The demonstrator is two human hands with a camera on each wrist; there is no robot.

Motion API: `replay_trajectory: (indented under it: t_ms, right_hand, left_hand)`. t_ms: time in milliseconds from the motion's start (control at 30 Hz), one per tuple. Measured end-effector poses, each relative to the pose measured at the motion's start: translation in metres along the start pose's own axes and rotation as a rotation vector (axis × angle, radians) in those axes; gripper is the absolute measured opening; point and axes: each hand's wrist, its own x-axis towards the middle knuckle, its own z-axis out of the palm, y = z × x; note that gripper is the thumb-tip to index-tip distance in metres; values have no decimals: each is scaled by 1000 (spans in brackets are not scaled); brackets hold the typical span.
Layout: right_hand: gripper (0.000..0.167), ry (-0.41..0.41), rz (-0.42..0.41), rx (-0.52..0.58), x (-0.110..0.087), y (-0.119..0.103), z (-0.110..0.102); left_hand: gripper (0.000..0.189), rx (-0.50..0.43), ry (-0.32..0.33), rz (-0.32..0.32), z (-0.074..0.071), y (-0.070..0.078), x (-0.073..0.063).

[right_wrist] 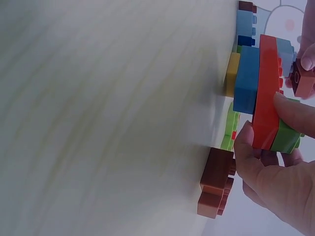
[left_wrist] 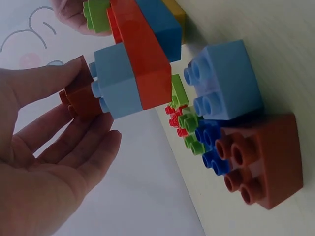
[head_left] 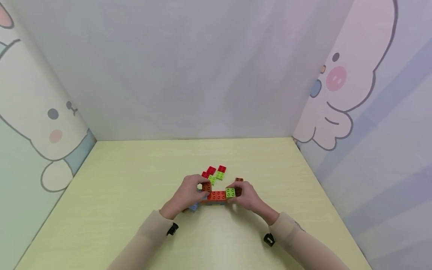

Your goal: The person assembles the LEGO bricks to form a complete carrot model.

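Observation:
My left hand [head_left: 189, 193] pinches a brown brick [left_wrist: 86, 101] between thumb and fingers. That brick is right at the studs of a light blue brick [left_wrist: 118, 81], on the left end of a long red brick [left_wrist: 145, 59]. Under the red brick sit a blue brick [right_wrist: 247, 78] and a yellow brick [right_wrist: 232, 73], stacked down to the table. At the other end, my right hand [head_left: 248, 195] grips a green brick [head_left: 230, 192] on the red brick, with fingers touching the red side too.
Beside the left hand lie a loose light blue brick [left_wrist: 231, 81], a dark blue brick [left_wrist: 214, 147] and a brown brick [left_wrist: 275, 162]. Several small red bricks [head_left: 211, 170] and green bricks [head_left: 220, 175] are scattered behind the build. Brown bricks [right_wrist: 216, 172] stand near the right hand.

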Motion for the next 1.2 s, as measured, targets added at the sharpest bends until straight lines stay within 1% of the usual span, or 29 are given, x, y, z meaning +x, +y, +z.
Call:
replay_trajectory:
  t_ms: [133, 267, 367, 467, 633, 933, 1100, 1200]
  right_hand:
    - [40, -4, -12, 13, -1, -2, 1]
    - [40, -4, -17, 15, -1, -3, 0]
    - [39, -6, -20, 8, -1, -2, 1]
    - [38, -5, -21, 3, 0, -2, 1]
    - [38, 4, -10, 3, 0, -3, 1]
    - [39, -4, -19, 6, 0, -2, 0]
    - [39, 0, -13, 3, 0, -2, 0]
    - [38, 2, -15, 7, 0, -2, -1]
  left_hand:
    - [33, 23, -17, 18, 4, 2, 3]
    - [33, 20, -42, 28, 8, 3, 6]
    - [29, 21, -72, 28, 11, 3, 8]
    - [25, 22, -89, 32, 14, 1, 8]
    - [24, 25, -92, 43, 18, -3, 7]
    - [33, 25, -94, 25, 21, -6, 3]
    - [37, -1, -100, 1, 24, -10, 3]
    - [37, -7, -97, -10, 25, -10, 2]
